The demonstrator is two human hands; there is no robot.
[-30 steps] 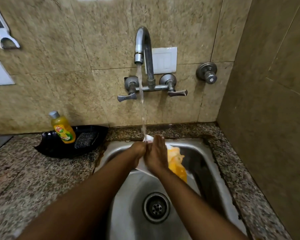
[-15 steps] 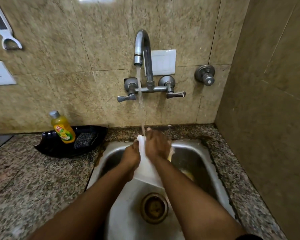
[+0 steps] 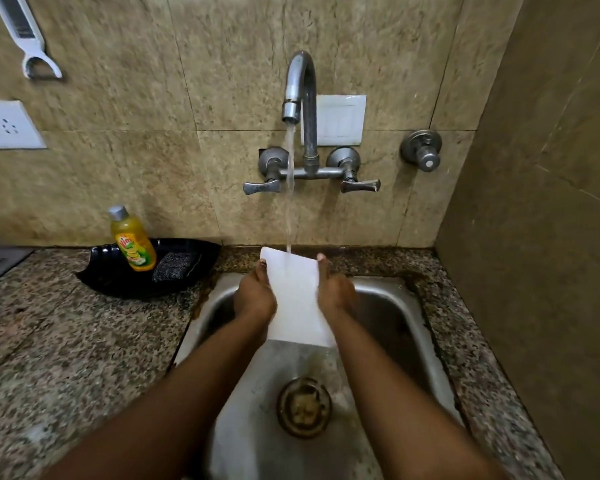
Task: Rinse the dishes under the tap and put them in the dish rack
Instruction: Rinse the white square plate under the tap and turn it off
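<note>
A flat white rectangular board [image 3: 297,299] is held tilted over the steel sink [image 3: 426,337], its far end raised toward the wall. My left hand [image 3: 255,299] grips its left edge and my right hand [image 3: 335,294] grips its right edge. Water runs from the wall tap [image 3: 300,88] and lands on the board's far end, then flows down its face into the basin toward the drain [image 3: 303,407]. No dish rack is in view.
A black tray [image 3: 118,275] on the granite counter [image 3: 66,341] left of the sink holds a yellow dish-soap bottle [image 3: 132,240] and a dark scrubber [image 3: 174,265]. A tiled side wall [image 3: 541,237] closes the right. A white peeler [image 3: 28,39] hangs top left.
My hands have moved apart from the board's middle to its two side edges, and its full white face now lies under the stream. The yellow item seen in the basin earlier is out of sight.
</note>
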